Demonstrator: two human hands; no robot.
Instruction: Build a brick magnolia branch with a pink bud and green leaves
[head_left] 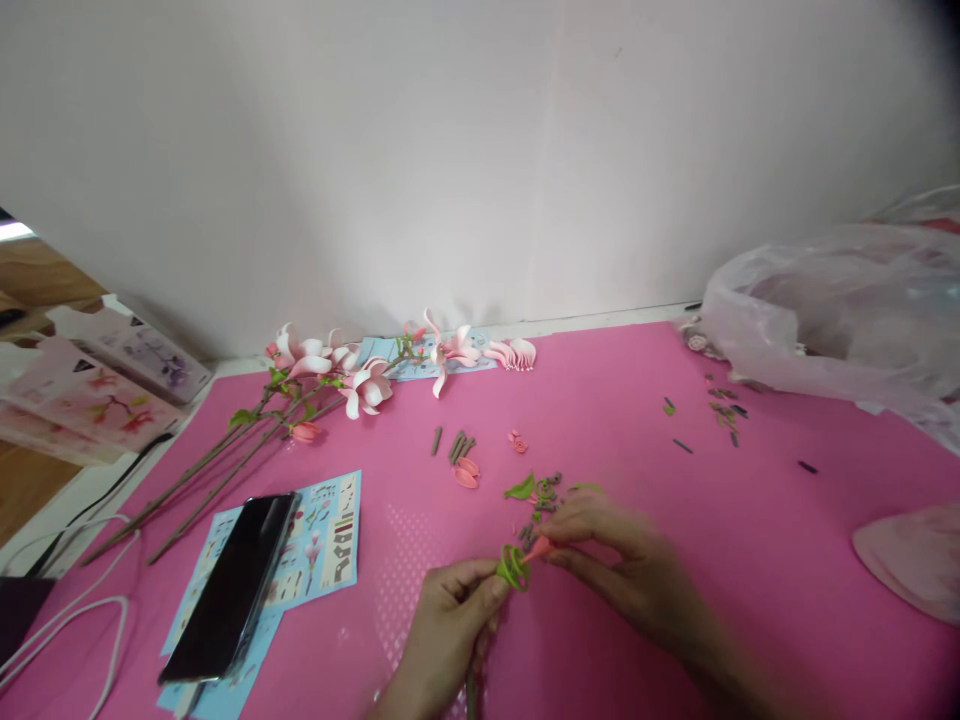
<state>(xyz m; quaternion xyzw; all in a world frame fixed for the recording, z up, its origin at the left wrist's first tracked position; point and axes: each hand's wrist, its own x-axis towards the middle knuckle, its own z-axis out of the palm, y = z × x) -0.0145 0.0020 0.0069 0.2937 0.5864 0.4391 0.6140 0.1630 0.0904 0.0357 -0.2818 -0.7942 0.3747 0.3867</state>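
Near the front middle of the pink table, my left hand point(450, 625) is closed around a green leafy toy piece point(513, 568). A brown stem point(472, 685) runs down below that hand. My right hand point(619, 555) pinches a coral-pink petal piece point(539, 547) right beside the green piece; whether the two are joined I cannot tell. Just beyond my hands lies a pile of small brown and green parts point(546, 492) with a green leaf point(520, 488). Farther back are coral petals point(466, 472), short brown sticks point(459, 446) and a small coral rose-shaped piece point(517, 441).
Assembled pink-white flower branches point(367, 385) lie at the back left, near pale petals point(514, 353). A phone point(232, 585) rests on a blue instruction sheet point(337, 530), with white cables point(112, 640) beside it. Boxes point(97, 395) stand far left. A plastic bag point(817, 300) sits at right.
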